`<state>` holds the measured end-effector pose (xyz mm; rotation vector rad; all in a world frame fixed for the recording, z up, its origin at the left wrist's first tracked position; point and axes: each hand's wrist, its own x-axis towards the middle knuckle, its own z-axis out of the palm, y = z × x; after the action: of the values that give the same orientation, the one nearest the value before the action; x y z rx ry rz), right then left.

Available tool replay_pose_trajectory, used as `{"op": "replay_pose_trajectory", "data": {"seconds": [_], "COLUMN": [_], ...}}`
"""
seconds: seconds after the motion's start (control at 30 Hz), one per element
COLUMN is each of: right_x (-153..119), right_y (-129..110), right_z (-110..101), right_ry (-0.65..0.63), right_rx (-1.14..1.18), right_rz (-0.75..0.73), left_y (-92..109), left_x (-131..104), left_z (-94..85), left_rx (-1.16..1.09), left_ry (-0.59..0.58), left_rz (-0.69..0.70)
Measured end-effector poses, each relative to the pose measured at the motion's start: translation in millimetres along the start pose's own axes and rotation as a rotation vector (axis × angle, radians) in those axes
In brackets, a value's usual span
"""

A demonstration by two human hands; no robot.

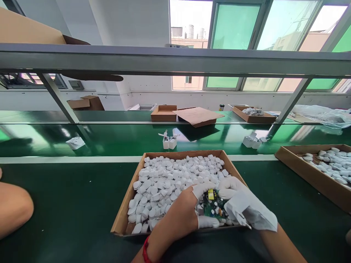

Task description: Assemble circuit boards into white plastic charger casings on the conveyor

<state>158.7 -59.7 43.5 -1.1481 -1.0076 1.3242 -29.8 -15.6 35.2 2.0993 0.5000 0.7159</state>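
Over the front right of a shallow cardboard box (121, 215), my left hand (189, 206) grips a green circuit board (211, 206) by its left side. White finger cots cover some of its fingertips, and a red band circles the wrist. The board carries a yellow part and several small components. My right hand (246, 199), in a white glove, is closed around a white plastic housing (237, 206) with a pale prong or lead sticking out. Its fingertips lie at the board's right edge; whether they pinch it I cannot tell. Many small white rounded caps (164, 182) fill the box.
Another box of white pieces (309, 177) stands at right. On the green belt behind are small white housings (169, 141), more housings (252, 140) and a crumpled white piece (76, 142). A metal rail (175, 60) crosses overhead. Another person's arm (13, 208) shows at left.
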Motion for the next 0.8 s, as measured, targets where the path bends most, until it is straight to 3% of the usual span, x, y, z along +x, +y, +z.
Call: {"op": "replay_pose_trajectory", "data": {"seconds": [0.1,0.17,0.23,0.37,0.5,0.67,0.8], "right_x": [2.5,6.0,9.2,10.1,4.5,-4.9,-9.9], "right_y": [0.8,0.9,0.3,-1.6,-3.5,-4.3,-6.5], "right_z": [2.9,1.7,-2.2,-13.6,-18.2,-10.2,-2.4], "right_ry": [0.012,0.069,0.183,0.448,0.586,0.466,0.313], "right_rx": [-0.033,-0.106,-0.183,-0.172,-0.186,-0.377,-0.393], "right_rz": [-0.034,-0.111,-0.192,-0.27,-0.422,-0.52,-0.433], "left_y": [-1.8,-4.7,-8.1,-13.1,-16.0,-20.8,-20.3], "left_x": [0.6,1.9,3.4,5.0,4.8,4.0,3.6], "left_z": [2.0,3.9,5.4,6.4,7.6,10.0,9.5], "left_rx": [0.01,0.046,0.083,0.108,0.143,0.254,0.281], "left_ry": [0.004,0.079,0.195,0.387,0.406,0.333,0.292], "left_rz": [0.012,0.044,0.041,-0.12,-0.199,-0.096,-0.077]}}
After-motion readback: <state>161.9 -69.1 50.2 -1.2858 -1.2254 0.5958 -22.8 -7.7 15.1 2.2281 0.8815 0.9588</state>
